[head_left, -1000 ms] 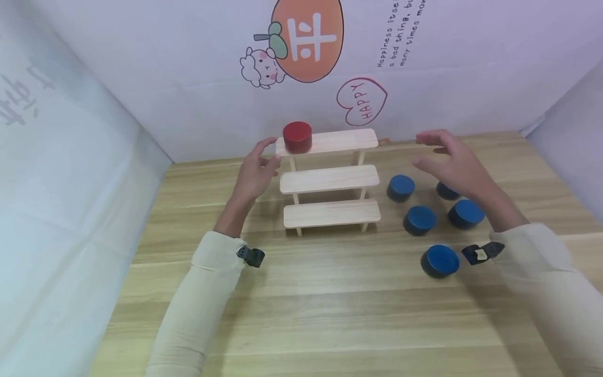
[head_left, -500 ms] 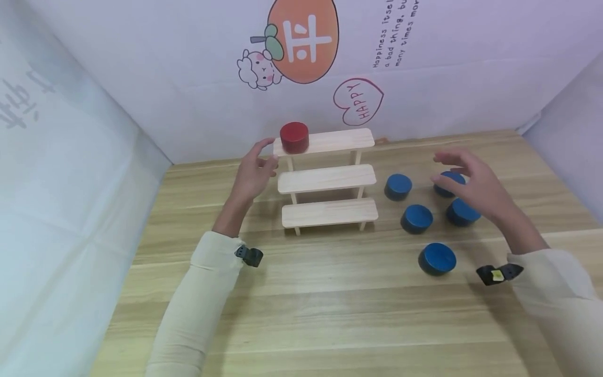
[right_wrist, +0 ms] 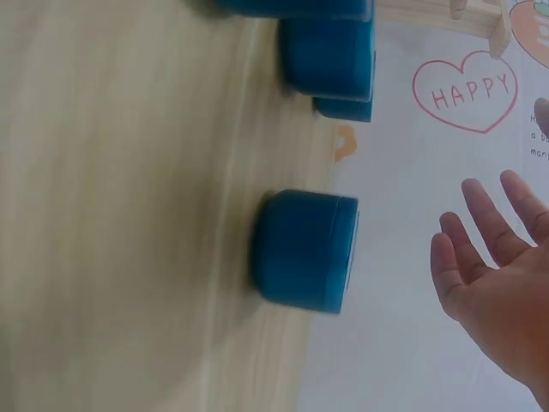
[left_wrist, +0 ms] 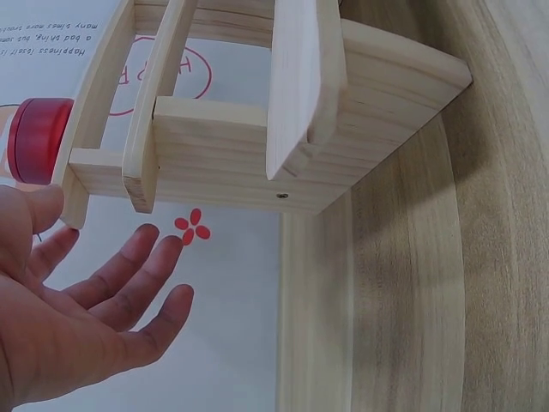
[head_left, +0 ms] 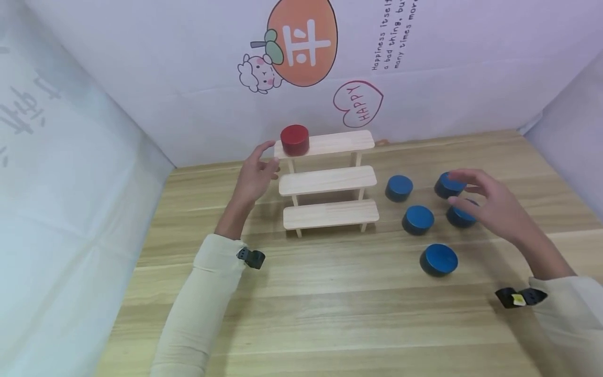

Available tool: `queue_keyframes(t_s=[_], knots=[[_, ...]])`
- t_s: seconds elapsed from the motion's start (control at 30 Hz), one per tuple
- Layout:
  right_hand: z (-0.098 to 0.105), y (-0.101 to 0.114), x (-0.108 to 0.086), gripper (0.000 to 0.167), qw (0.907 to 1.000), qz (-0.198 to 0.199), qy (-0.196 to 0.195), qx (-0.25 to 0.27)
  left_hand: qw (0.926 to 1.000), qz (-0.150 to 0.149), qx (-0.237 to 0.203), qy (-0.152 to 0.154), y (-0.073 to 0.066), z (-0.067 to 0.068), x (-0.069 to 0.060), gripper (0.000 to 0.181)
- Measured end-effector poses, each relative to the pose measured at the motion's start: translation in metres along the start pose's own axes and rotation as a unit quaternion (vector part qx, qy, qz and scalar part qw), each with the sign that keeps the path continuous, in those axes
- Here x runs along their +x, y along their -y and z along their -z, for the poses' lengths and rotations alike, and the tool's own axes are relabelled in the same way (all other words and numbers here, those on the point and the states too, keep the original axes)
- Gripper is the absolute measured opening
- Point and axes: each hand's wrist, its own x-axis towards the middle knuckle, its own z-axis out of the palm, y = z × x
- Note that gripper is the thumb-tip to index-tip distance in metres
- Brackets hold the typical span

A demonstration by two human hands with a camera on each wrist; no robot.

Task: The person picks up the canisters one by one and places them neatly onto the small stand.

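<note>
My right hand (head_left: 499, 209), right side of frame: thumb and fingers well apart, holding nothing. It overlaps the far blue block (head_left: 444, 188) and the right blue block (head_left: 459, 217) in the head view; the right wrist view shows it off the counter (head_left: 301, 314), clear of the blocks it can see. Can't tell which one it's aimed at.

Left hand (head_left: 253, 178), left of centre: fingers loosely curved, nothing held, just beside the left end of the top shelf (head_left: 339, 143). Contact with the shelf: can't tell.

For a clean pick, I'd commit to one block, drop straight down, get thumb and fingers on opposite sides, pinch low on the wall. Round and smooth-looking, so an off-centre squeeze could shoot it sideways. Lift before moving across.

Also around: near-shelf blue block (head_left: 399, 188) right of the rack, middle blue block (head_left: 418, 220) below it, front blue block (head_left: 438, 260) lowest in frame. Red block (head_left: 294, 140) sits on the top shelf's left end. Middle shelf (head_left: 327, 180) and bottom shelf (head_left: 331, 214) step down below.

In the way: the far and right blocks sit close, so fingers could clip the neighbour. Rack looks light; I'd avoid bumping it with the left hand.
</note>
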Motion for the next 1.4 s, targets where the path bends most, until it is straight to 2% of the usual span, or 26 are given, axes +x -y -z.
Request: queue_keyframes(t_s=[0.1, 0.53, 0.83, 1.13, 1.23, 1.4], knots=[[0.001, -0.006, -0.007, 0.055, 0.9998, 0.013, 0.009, 0.012, 1.0, 0.0, 0.0, 0.001, 0.002, 0.0, -0.001, 0.049], [0.008, -0.014, -0.032, 0.055, 0.9988, 0.004, 0.015, 0.046, 1.0, 0.002, -0.004, 0.007, 0.0, -0.001, 0.0, 0.049], [0.009, -0.019, -0.04, 0.056, 0.9978, 0.034, 0.01, 0.056, 0.9998, 0.018, -0.012, 0.001, -0.002, -0.001, -0.001, 0.048], [0.016, -0.027, -0.059, 0.058, 0.9994, -0.026, 0.006, 0.021, 0.9998, 0.01, -0.017, 0.0, 0.002, -0.001, 0.0, 0.048], [0.017, -0.028, -0.064, 0.058, 0.9995, -0.02, 0.003, 0.024, 0.9998, 0.009, -0.018, -0.002, 0.002, -0.001, 0.0, 0.048], [0.017, -0.029, -0.068, 0.059, 0.9985, 0.019, 0.009, 0.05, 0.9997, 0.006, -0.024, -0.005, 0.002, -0.001, 0.0, 0.048]])
